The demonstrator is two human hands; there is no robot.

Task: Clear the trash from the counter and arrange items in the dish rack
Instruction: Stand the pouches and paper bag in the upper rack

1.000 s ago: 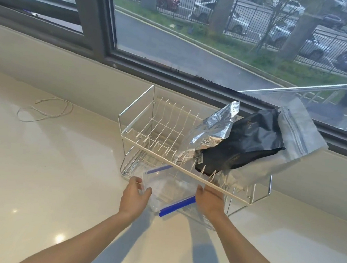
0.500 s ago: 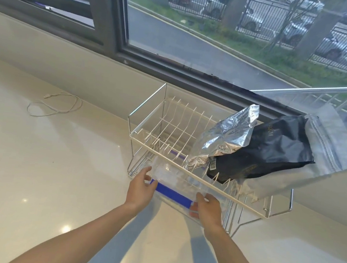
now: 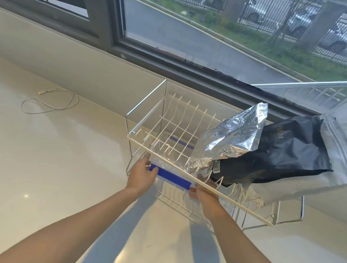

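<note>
Head view, looking down along both forearms. Clear plastic container [image 3: 166, 152] with blue clip edge [image 3: 170, 177] sits between the two tiers of the white wire dish rack [image 3: 148, 116], most of it already under the upper shelf. Left hand [image 3: 142, 176] is clamped on the container's near left corner; right hand [image 3: 205, 195] is closed on the near right end, fingertips partly hidden behind the rack's front rail.

Progress, as a judgement: container is nearly seated on the lower tier, only the near edge left to push in and release. Trash clearing looks unfinished.

Above and right of the grip, on the upper shelf: crumpled silver foil bag [image 3: 232, 137], black pouch [image 3: 277, 155] partly under it, and grey zip pouch [image 3: 342, 149] overhanging the rack's right end. Cannot tell whether these count as trash or as items to keep.

Obstructions: the upper shelf's front rail crosses just over the right-hand knuckles, so clearance for withdrawing looks tight. The bags lean toward the grip side and could slide if the rack is jolted.

Far left of the grip, well apart on the pale counter [image 3: 46, 171]: loose white cable [image 3: 49, 102]. Window [image 3: 200, 27] behind the rack.
</note>
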